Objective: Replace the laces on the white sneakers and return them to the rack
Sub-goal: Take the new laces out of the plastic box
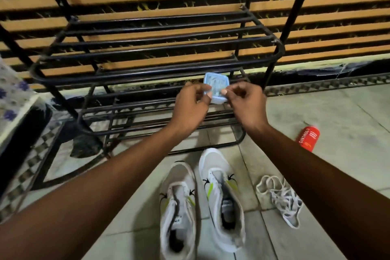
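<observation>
Two white sneakers with green and black marks stand side by side on the tiled floor, the left one point(179, 211) and the right one point(221, 198), both without laces. A heap of white laces point(280, 198) lies on the floor to their right. A black metal shoe rack point(156, 59) stands in front of me, with bare shelves. My left hand point(191, 104) and my right hand point(244, 103) together hold a small light-blue packet point(216, 87) in front of the rack's lower shelves, fingertips pinching its near edge. What the packet holds is unclear.
A red bottle point(308, 138) lies on the floor at the right. A patterned cloth over a low surface point(12, 99) sits at the left edge. A striped orange and black wall stands behind the rack.
</observation>
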Available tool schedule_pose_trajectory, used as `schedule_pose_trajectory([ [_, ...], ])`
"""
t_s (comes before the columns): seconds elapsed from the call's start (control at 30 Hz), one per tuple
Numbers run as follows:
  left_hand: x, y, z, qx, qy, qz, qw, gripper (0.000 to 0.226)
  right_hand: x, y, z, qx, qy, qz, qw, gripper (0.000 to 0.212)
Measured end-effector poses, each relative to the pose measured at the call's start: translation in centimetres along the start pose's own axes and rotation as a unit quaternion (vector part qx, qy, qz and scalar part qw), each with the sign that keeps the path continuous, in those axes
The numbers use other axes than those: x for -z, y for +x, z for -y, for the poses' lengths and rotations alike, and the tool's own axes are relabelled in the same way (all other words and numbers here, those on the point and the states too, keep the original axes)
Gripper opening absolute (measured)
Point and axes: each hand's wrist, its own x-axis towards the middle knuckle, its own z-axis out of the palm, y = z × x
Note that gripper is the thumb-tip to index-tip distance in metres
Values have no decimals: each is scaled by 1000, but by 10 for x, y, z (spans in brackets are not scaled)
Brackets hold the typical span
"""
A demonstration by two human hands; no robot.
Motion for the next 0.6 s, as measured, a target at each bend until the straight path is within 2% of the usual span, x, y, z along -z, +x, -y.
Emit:
schedule_pose_trajectory([
  [0.13, 27, -42, -1, -61, -19, -57, 996, 15, -6, -34, 25, -47, 102, 23, 993, 7],
  [0.2, 36, -59, -3, -55, -67, -103, 991, 16, -8, -46, 38, -79, 137, 39, 987, 9],
  [0.27, 44, -69, -6, -13, -139, -141, 980, 18, -9, -55, 49, -109, 154, 56, 980, 10],
  [0.37, 54, -86, -19, 106, -238, -191, 946, 21, -6, -69, 60, -130, 181, 95, 970, 14],
  [0.47, 61, -98, -25, 201, -325, -162, 910, 21, -3, -86, 70, -147, 195, 152, 958, 17],
  [0.6, 67, -113, -22, 202, -406, -70, 889, 29, -4, -105, 72, -124, 190, 212, 950, 14],
])
